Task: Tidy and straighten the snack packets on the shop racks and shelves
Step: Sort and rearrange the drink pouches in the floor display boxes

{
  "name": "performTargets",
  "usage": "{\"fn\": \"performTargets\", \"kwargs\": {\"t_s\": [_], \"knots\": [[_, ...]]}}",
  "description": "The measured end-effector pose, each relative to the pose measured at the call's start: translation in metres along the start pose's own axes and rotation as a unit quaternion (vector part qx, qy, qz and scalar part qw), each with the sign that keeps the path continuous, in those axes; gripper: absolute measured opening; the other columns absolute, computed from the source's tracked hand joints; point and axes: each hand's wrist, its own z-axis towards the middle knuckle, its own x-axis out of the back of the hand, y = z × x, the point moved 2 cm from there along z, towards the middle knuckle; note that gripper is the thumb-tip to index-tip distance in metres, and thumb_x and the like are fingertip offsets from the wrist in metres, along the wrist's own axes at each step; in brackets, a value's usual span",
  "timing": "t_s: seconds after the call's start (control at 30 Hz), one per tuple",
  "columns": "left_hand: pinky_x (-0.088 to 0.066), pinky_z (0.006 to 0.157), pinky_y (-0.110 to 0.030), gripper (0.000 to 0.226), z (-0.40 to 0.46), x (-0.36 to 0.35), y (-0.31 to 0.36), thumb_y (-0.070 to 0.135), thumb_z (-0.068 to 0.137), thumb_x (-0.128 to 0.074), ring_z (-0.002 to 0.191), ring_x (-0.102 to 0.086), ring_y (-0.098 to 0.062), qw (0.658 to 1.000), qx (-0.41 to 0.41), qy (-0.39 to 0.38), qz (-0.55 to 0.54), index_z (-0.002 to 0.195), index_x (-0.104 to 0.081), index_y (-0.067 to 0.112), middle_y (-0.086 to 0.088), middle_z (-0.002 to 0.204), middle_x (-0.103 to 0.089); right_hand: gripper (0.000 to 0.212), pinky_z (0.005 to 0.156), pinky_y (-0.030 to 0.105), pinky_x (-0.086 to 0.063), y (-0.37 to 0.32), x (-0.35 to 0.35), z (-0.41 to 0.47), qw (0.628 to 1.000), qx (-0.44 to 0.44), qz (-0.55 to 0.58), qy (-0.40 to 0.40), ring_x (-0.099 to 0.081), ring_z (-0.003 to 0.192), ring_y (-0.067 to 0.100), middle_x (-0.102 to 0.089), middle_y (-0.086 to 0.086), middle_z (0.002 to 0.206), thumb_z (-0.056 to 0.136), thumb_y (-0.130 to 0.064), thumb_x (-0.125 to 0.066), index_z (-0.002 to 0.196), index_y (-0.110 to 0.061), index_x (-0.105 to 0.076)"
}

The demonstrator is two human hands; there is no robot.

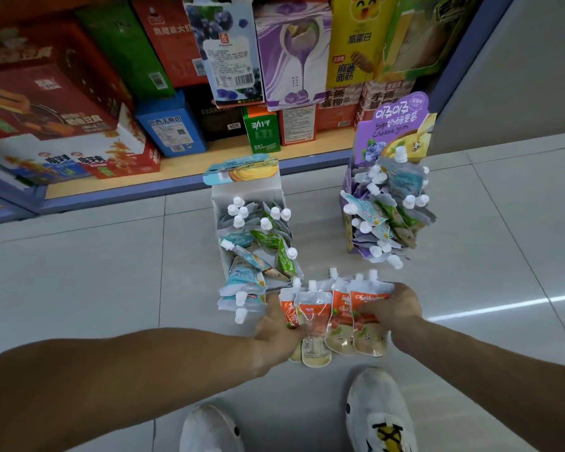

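Landmark: white display box (247,230) on the floor (79,272), just in front of the bottom shelf (190,177) of stacked snack cartons.

Step in hand, my read: sorting by flavour. Orange pouches (338,316) are pulled out and fanned between my hands, just right of the box's near end, spouts pointing away from me. Box holds a jumble of blue and green pouches (258,252), several spilling over its near edge. Purple display box (385,203) stands well to the right of it, overfull, pouches splaying out.

Next move calls for squaring the orange fan into one stack, then finding it a slot. Which box takes it, I can't tell.

Left hand (279,327): fingers curled round the left end of the fan, blurred.
Right hand (393,308): fingers curled over the right-hand pouches, pinching them.
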Motion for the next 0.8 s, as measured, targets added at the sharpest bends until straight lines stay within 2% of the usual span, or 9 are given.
{"fn": "performTargets", "kwargs": {"t_s": [0.1, 0.23, 0.37, 0.43, 0.53, 0.6, 0.67, 0.73, 0.8], "knots": [[-0.051, 0.072, -0.016, 0.061, -0.001, -0.002, -0.008, 0.032, 0.087, -0.081, 0.117, -0.060, -0.014, 0.999, -0.008, -0.013, 0.030, 0.135, -0.044, 0.030, 0.012, 0.122, -0.060, 0.036, 0.069, 0.049, -0.064, -0.004, 0.023, 0.013, 0.999, -0.022, 0.025, 0.029, -0.073, 0.069, 0.032, -0.073, 0.015, 0.080, 0.064, 0.012, -0.083, 0.091, -0.007, -0.068], [-0.054, 0.094, -0.028, 0.066, -0.005, -0.003, -0.015, 0.033, 0.085, -0.084, 0.118, -0.061, -0.013, 0.998, 0.008, -0.059, 0.027, 0.135, -0.041, 0.032, 0.013, 0.122, -0.062, 0.043, 0.056, 0.032, -0.058, -0.001, 0.046, 0.029, 0.999, -0.019, 0.024, 0.031, -0.072, 0.070, 0.028, -0.073, 0.015, 0.087, 0.067, 0.009, -0.084, 0.106, -0.002, -0.068], [-0.055, 0.104, -0.038, 0.067, -0.004, 0.010, -0.013, 0.025, 0.082, -0.087, 0.117, -0.064, -0.009, 0.992, 0.016, -0.125, -0.014, 0.135, -0.046, 0.031, 0.013, 0.124, -0.068, 0.072, 0.083, 0.049, -0.061, -0.001, 0.049, 0.030, 1.000, 0.006, 0.027, 0.015, -0.071, 0.099, 0.035, -0.069, 0.017, 0.122, 0.070, -0.001, -0.088, 0.135, -0.007, -0.058], [-0.054, 0.105, -0.038, 0.063, -0.005, 0.020, -0.009, 0.015, 0.085, -0.083, 0.116, -0.066, -0.006, 0.987, 0.007, -0.148, -0.055, 0.135, -0.049, 0.032, 0.013, 0.123, -0.071, 0.083, 0.096, 0.051, -0.055, -0.005, 0.048, 0.017, 0.996, 0.047, -0.050, 0.048, -0.062, 0.118, 0.037, -0.059, 0.014, 0.138, 0.075, -0.013, -0.088, 0.147, -0.010, -0.046], [-0.051, 0.110, -0.038, 0.064, -0.012, 0.030, -0.007, 0.012, 0.088, -0.078, 0.124, -0.063, -0.005, 0.979, -0.018, -0.183, -0.085, 0.138, -0.048, 0.039, 0.015, 0.129, -0.070, 0.080, 0.108, 0.051, -0.045, -0.004, 0.039, -0.017, 0.970, 0.126, -0.179, 0.103, -0.049, 0.132, 0.039, -0.051, 0.018, 0.145, 0.079, -0.025, -0.085, 0.147, -0.007, -0.046], [-0.049, 0.111, -0.036, 0.064, -0.019, 0.036, -0.010, 0.022, 0.087, -0.080, 0.127, -0.060, -0.004, 0.982, -0.022, -0.177, -0.059, 0.138, -0.049, 0.043, 0.018, 0.133, -0.067, 0.070, 0.104, 0.042, -0.044, 0.001, 0.026, -0.042, 0.957, 0.187, -0.209, 0.069, -0.052, 0.127, 0.036, -0.056, 0.016, 0.137, 0.080, -0.028, -0.084, 0.141, -0.011, -0.054], [-0.052, 0.106, -0.034, 0.037, -0.025, 0.047, -0.017, 0.031, 0.087, -0.081, 0.117, -0.065, -0.004, 0.993, -0.033, -0.117, 0.013, 0.119, -0.064, 0.041, 0.016, 0.120, -0.072, 0.063, 0.096, 0.035, -0.048, -0.001, 0.007, -0.061, 0.946, 0.231, -0.225, -0.005, -0.060, 0.116, 0.027, -0.061, 0.005, 0.130, 0.079, -0.035, -0.085, 0.134, -0.019, -0.060], [-0.057, 0.090, -0.028, 0.012, -0.033, 0.066, -0.022, 0.037, 0.087, -0.080, 0.086, -0.068, 0.003, 0.990, -0.047, -0.054, 0.120, 0.080, -0.070, 0.037, 0.017, 0.085, -0.075, 0.064, 0.089, 0.033, -0.053, -0.009, -0.013, -0.070, 0.932, 0.268, -0.238, -0.058, -0.064, 0.106, 0.016, -0.059, -0.006, 0.125, 0.076, -0.048, -0.084, 0.130, -0.027, -0.058], [-0.057, 0.075, -0.024, 0.036, -0.040, 0.091, -0.029, 0.057, 0.080, -0.079, 0.065, -0.065, 0.003, 0.981, -0.029, -0.006, 0.193, 0.062, -0.070, 0.027, 0.016, 0.064, -0.072, 0.069, 0.083, 0.030, -0.055, -0.028, -0.032, -0.070, 0.919, 0.304, -0.239, -0.077, -0.065, 0.099, 0.009, -0.056, -0.013, 0.123, 0.073, -0.056, -0.083, 0.130, -0.032, -0.053]]}}
